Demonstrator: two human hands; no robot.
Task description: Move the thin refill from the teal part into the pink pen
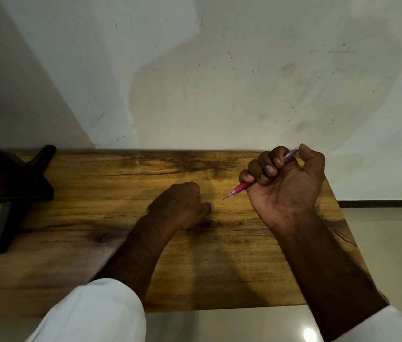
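Note:
My right hand [285, 183] is raised over the right side of the wooden table [96, 218], fist closed around the pink pen [240, 187]. The pen's pink grip and dark thin tip stick out to the lower left of the fist. Its paler rear end shows between thumb and forefinger at the top. My left hand [182, 206] rests on the table in the middle, fingers curled under, palm down. I cannot see whether it holds anything. No teal part is in view.
A black stand with legs [19, 193] sits on the table's left side. A white wall rises right behind the table's far edge. The table's right edge drops to a tiled floor [380, 243].

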